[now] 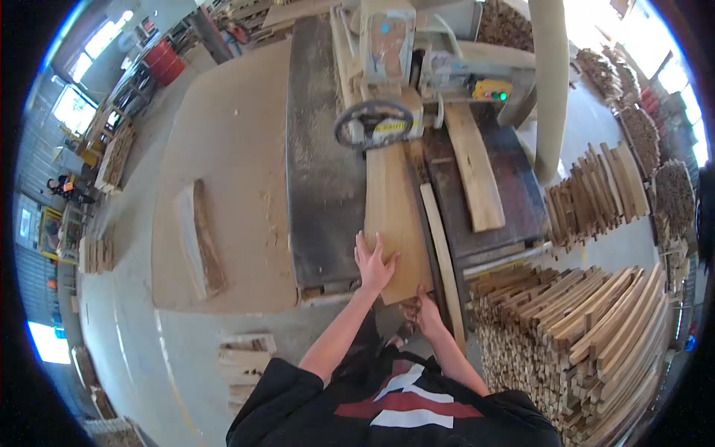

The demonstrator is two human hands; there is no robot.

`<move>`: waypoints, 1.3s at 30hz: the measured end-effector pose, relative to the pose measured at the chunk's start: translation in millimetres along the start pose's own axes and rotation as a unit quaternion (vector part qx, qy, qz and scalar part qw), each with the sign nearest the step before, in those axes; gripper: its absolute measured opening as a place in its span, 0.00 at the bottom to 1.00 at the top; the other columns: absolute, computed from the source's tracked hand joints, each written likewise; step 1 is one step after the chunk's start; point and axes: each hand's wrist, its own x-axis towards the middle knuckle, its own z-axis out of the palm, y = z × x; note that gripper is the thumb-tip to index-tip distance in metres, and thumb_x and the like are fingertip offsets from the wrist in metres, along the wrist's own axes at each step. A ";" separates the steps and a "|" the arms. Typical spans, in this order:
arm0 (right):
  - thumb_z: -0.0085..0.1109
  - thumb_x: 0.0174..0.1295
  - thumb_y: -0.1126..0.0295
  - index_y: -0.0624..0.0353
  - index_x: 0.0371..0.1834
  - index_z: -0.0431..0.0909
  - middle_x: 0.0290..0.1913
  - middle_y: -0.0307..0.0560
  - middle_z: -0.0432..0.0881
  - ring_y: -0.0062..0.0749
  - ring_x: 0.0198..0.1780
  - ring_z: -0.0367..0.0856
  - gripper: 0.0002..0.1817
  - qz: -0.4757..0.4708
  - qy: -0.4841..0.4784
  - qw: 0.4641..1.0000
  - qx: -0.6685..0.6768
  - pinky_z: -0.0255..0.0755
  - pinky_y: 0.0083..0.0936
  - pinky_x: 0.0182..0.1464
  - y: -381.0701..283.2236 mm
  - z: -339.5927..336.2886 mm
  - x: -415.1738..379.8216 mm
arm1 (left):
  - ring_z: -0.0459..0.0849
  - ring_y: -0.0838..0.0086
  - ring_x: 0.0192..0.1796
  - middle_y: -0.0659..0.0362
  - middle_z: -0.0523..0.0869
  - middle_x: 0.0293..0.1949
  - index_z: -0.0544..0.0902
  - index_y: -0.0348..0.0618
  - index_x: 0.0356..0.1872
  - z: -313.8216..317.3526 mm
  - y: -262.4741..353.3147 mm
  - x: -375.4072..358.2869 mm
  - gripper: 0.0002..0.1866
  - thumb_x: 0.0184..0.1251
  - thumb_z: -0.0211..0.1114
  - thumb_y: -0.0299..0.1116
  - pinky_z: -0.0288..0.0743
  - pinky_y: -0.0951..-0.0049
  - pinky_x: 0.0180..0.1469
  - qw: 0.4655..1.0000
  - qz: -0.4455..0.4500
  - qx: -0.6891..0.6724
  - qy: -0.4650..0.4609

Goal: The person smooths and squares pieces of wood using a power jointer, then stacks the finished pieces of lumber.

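A wide pale wooden board (393, 201) lies lengthwise on the machine's dark metal table (320, 171), its far end running under the machine head (391, 82) with the black handwheel (373, 125). My left hand (375, 264) rests on the board's top near its left edge, fingers spread. At the near right corner of the board, my right hand (424, 311) grips the end, its fingers partly hidden beneath. A narrow strip of wood (441, 253) lies just right of the board. The blade, if there is one, is hidden by the machine head.
Another plank (477, 175) lies on the table's right side. A large stack of cut strips (573, 335) stands at my right. On the left, a rough-edged slab (199, 238) lies on a broad brown surface (231, 149). A thick pipe (550, 89) rises beside the machine.
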 end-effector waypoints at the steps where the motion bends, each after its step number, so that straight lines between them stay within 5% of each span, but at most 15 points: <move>1: 0.42 0.75 0.39 0.54 0.55 0.73 0.41 0.45 0.84 0.31 0.43 0.85 0.28 0.020 0.011 1.000 -0.022 0.74 0.29 0.44 -6.6 4.7 4.1 | 0.54 0.33 0.76 0.27 0.55 0.73 0.70 0.43 0.71 0.1 -5.8 9.4 0.40 0.61 0.72 0.50 0.54 0.36 0.71 1.000 -0.002 0.000 0.004; 6: 0.44 0.73 0.36 0.54 0.43 0.75 0.30 0.41 0.82 0.26 0.30 0.82 0.29 0.052 0.011 0.989 -0.140 0.67 0.24 0.27 -42.4 27.3 33.5 | 0.54 0.34 0.76 0.27 0.56 0.73 0.71 0.44 0.71 4.7 -20.4 57.5 0.41 0.59 0.73 0.51 0.55 0.36 0.70 0.999 -0.023 0.018 0.040; 8: 0.49 0.70 0.34 0.54 0.39 0.76 0.25 0.39 0.80 0.24 0.22 0.73 0.31 0.055 0.021 0.993 -0.105 0.59 0.21 0.20 -58.0 34.1 45.8 | 0.54 0.36 0.77 0.29 0.56 0.74 0.71 0.46 0.71 6.1 -24.8 73.6 0.40 0.59 0.73 0.51 0.55 0.37 0.70 1.000 -0.008 -0.004 0.027; 18: 0.50 0.73 0.41 0.55 0.28 0.72 0.19 0.39 0.71 0.25 0.15 0.66 0.28 0.025 0.158 0.981 -0.111 0.53 0.21 0.15 -88.0 80.1 87.0 | 0.63 0.37 0.72 0.32 0.62 0.72 0.76 0.45 0.67 12.2 -19.6 134.4 0.37 0.57 0.74 0.48 0.59 0.42 0.69 0.995 -0.039 -0.046 0.083; 21: 0.50 0.73 0.41 0.53 0.25 0.72 0.16 0.38 0.69 0.27 0.14 0.65 0.28 -0.050 0.141 0.985 -0.091 0.54 0.23 0.15 -101.1 93.8 107.1 | 0.68 0.37 0.68 0.32 0.64 0.69 0.76 0.47 0.65 7.4 -32.2 162.2 0.34 0.57 0.73 0.48 0.64 0.46 0.67 0.991 -0.015 -0.053 0.122; 24: 0.50 0.71 0.36 0.51 0.24 0.70 0.16 0.34 0.65 0.23 0.14 0.62 0.30 -0.027 0.123 0.990 -0.070 0.51 0.19 0.14 -117.1 103.2 137.9 | 0.72 0.43 0.65 0.36 0.69 0.66 0.77 0.49 0.62 -2.4 -82.7 196.7 0.28 0.64 0.66 0.50 0.69 0.47 0.62 0.993 0.110 -0.005 0.032; 27: 0.51 0.69 0.35 0.49 0.29 0.72 0.20 0.33 0.67 0.20 0.18 0.65 0.28 -0.038 0.088 0.992 -0.088 0.52 0.17 0.16 -139.9 116.9 149.4 | 0.76 0.52 0.61 0.45 0.77 0.58 0.79 0.50 0.59 -94.8 -177.3 250.7 0.24 0.69 0.59 0.52 0.72 0.48 0.59 0.932 0.264 0.187 -0.165; 28: 0.52 0.69 0.35 0.49 0.29 0.73 0.21 0.32 0.69 0.20 0.18 0.66 0.28 -0.050 0.073 0.991 -0.098 0.52 0.18 0.15 -146.0 120.5 156.8 | 0.76 0.54 0.61 0.49 0.79 0.54 0.77 0.50 0.61 -122.9 -218.6 261.3 0.25 0.68 0.59 0.50 0.72 0.47 0.59 0.928 0.255 0.215 -0.165; 30: 0.48 0.71 0.36 0.50 0.29 0.72 0.21 0.33 0.70 0.21 0.18 0.64 0.29 -0.057 0.105 0.988 -0.097 0.52 0.20 0.15 -159.2 136.4 171.6 | 0.79 0.54 0.58 0.50 0.82 0.52 0.79 0.49 0.57 -191.5 -302.9 262.0 0.23 0.67 0.61 0.49 0.74 0.47 0.55 0.952 0.102 0.282 -0.062; 32: 0.48 0.71 0.35 0.50 0.29 0.72 0.22 0.32 0.71 0.21 0.18 0.65 0.29 -0.068 0.076 0.989 -0.110 0.53 0.20 0.15 -173.1 142.8 186.7 | 0.82 0.55 0.55 0.52 0.85 0.51 0.82 0.47 0.53 -270.0 -387.6 233.0 0.21 0.65 0.62 0.48 0.75 0.48 0.52 0.930 -0.173 0.308 0.101; 34: 0.48 0.71 0.34 0.49 0.30 0.73 0.23 0.31 0.71 0.20 0.19 0.65 0.28 -0.071 0.073 0.987 -0.124 0.52 0.19 0.15 -186.4 148.3 205.3 | 0.85 0.56 0.52 0.53 0.88 0.49 0.84 0.46 0.49 -338.3 -453.5 164.7 0.19 0.64 0.63 0.47 0.77 0.49 0.49 0.830 -0.391 0.313 0.244; 35: 0.48 0.70 0.34 0.48 0.31 0.73 0.23 0.31 0.71 0.19 0.19 0.65 0.28 -0.073 0.063 0.988 -0.118 0.52 0.18 0.15 -193.4 152.2 215.2 | 0.82 0.53 0.57 0.51 0.86 0.53 0.83 0.46 0.55 -358.7 -441.5 122.7 0.25 0.64 0.63 0.52 0.75 0.49 0.55 0.729 -0.500 0.303 0.356; 39: 0.50 0.71 0.37 0.45 0.31 0.74 0.22 0.28 0.72 0.15 0.18 0.65 0.25 -0.101 0.063 0.984 -0.130 0.53 0.15 0.14 -212.6 172.0 236.2 | 0.75 0.43 0.63 0.38 0.78 0.60 0.74 0.48 0.68 -332.6 -402.7 -21.3 0.42 0.58 0.66 0.65 0.68 0.42 0.63 0.782 -0.441 0.317 0.305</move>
